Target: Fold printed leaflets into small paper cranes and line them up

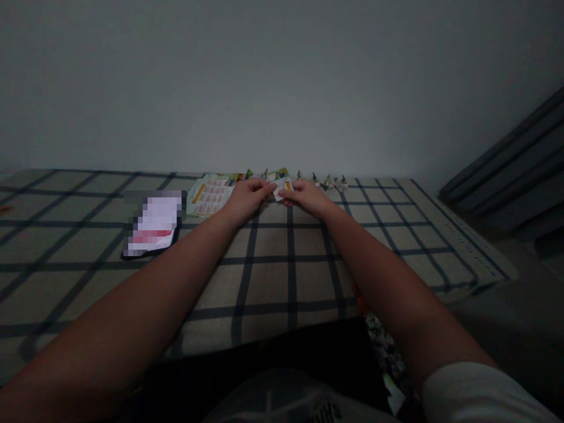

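Between my two hands is a small printed piece of paper [279, 192], white with a yellow patch, gripped at its two sides. The fingers of my left hand [248, 198] pinch its left edge. On the other side, the thumb and fingers of my right hand [309, 198] close on its right part. Just behind the hands, several small folded paper pieces [328, 181] in green, yellow and white stand in a row. Left of my left hand lies a printed sheet [210, 196] with reddish blocks and a yellow strip.
A lit device with a pixelated screen [154, 220] rests on the checked tablecloth [268, 282], left of my left forearm. A plain wall [282, 88] rises behind the table. Below my right forearm, a heap of small paper pieces [385, 346] shows beside my lap.
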